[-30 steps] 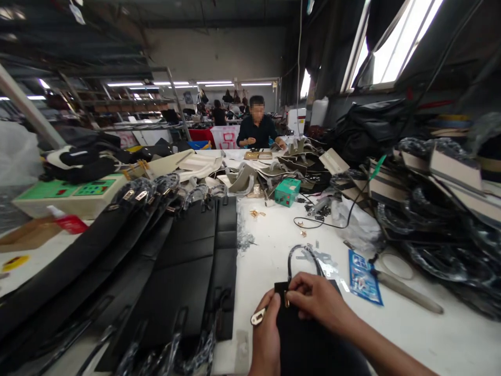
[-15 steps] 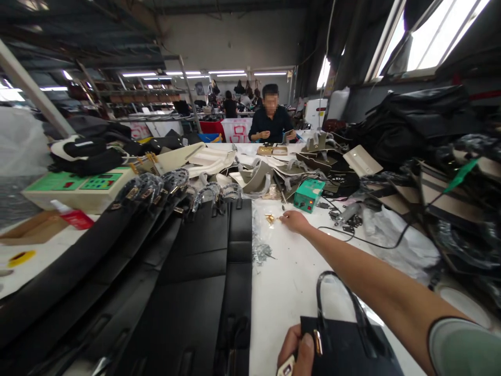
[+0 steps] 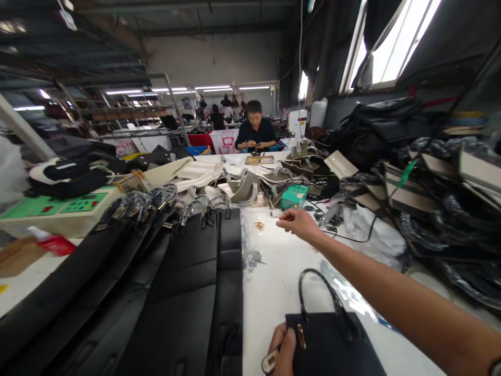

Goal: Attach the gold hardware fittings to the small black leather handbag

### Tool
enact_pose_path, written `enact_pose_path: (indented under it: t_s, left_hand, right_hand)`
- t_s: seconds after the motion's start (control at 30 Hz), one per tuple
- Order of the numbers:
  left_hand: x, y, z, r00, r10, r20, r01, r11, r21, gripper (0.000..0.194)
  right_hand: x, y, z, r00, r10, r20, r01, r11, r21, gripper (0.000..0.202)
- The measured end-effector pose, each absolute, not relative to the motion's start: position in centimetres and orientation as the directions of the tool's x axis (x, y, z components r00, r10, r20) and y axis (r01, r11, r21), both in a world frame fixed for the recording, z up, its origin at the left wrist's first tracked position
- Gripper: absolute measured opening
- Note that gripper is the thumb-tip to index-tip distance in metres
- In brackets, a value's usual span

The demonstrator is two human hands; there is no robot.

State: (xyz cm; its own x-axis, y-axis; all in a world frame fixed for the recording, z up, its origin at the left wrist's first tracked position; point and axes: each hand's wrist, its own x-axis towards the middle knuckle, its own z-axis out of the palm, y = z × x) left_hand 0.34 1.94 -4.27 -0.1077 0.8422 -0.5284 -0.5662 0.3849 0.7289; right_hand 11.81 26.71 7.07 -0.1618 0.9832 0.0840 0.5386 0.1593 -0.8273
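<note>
Since half a second ago the right hand [image 3: 298,223] has lifted off the counter [image 3: 274,282] and drawn back a little from the small gold fittings [image 3: 259,225]; it now hangs just above and to the right of them, fingers curled and pinched together. Whether it has one of the fittings between the fingertips I cannot tell. The view has also tipped slightly, so the black bag [image 3: 332,344] sits nearer the bottom edge than it did.

From the head camera, the left hand [image 3: 282,349] is closed on the bag's near left corner, thumb on top, with a pale metal tag [image 3: 270,361] showing just under the fingers. The bag lies flat on the counter close to the person, its thin handle [image 3: 317,292] arching up away from them and a small gold clasp [image 3: 301,336] on its face beside the thumb.

The bag looks light and soft-sided, stiff enough to keep its flat shape; the edge or the handle looks the best place to grip it. The gold fittings are tiny, hard and probably slippery, a fingertip pinch only.

As for writing, the red and white signs [image 3: 226,141] far back carry characters too blurred to read, and the green control panel [image 3: 58,206] on the left shows buttons but no legible text.
</note>
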Motion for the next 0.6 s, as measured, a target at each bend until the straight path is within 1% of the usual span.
enact_pose_path:
  t_s: [0.07, 0.13, 0.2, 0.23, 0.3, 0.33, 0.47, 0.6]
  left_hand:
    - [0.3, 1.6, -3.2, -0.114, 0.815, -0.568, -0.596, 0.401, 0.696, 0.055]
    - [0.3, 1.2, -2.3, -0.095, 0.809, -0.58, -0.626, 0.405, 0.667, 0.051]
    - [0.5, 1.0, -1.7, -0.103, 0.836, -0.539, -0.617, 0.371, 0.694, 0.044]
    - [0.6, 1.0, -1.6, -0.113, 0.85, -0.514, -0.602, 0.353, 0.716, 0.041]
    - [0.8, 1.0, -1.6, -0.128, 0.874, -0.468, -0.574, 0.32, 0.754, 0.036]
    - [0.9, 1.0, -1.7, -0.13, 0.884, -0.448, -0.562, 0.307, 0.768, 0.034]
    - [1.1, 0.9, -1.8, -0.149, 0.915, -0.376, -0.531, 0.247, 0.811, 0.03]
    - [1.3, 0.8, -1.9, -0.202, 0.912, -0.357, -0.499, 0.218, 0.839, 0.029]
  right_hand:
    - [14.8, 22.1, 8.4, -0.125, 0.986, 0.107, 0.444, 0.152, -0.883, 0.029]
    - [17.8, 17.0, 8.2, -0.079, 0.993, 0.09, 0.329, 0.111, -0.938, 0.033]
    - [20.2, 12.1, 6.9, -0.022, 0.999, 0.043, 0.246, 0.047, -0.968, 0.033]
    - [21.0, 10.0, 6.0, 0.01, 1.0, 0.017, 0.242, 0.014, -0.97, 0.031]
    - [22.0, 6.7, 4.2, 0.07, 0.997, -0.01, 0.282, -0.029, -0.959, 0.027]
    - [22.2, 5.6, 3.4, 0.089, 0.996, 0.001, 0.313, -0.027, -0.949, 0.025]
    - [21.8, 3.9, 1.6, 0.119, 0.984, 0.129, 0.418, 0.069, -0.906, 0.018]
    - [21.0, 3.9, 0.7, 0.057, 0.977, 0.205, 0.527, 0.145, -0.837, 0.01]
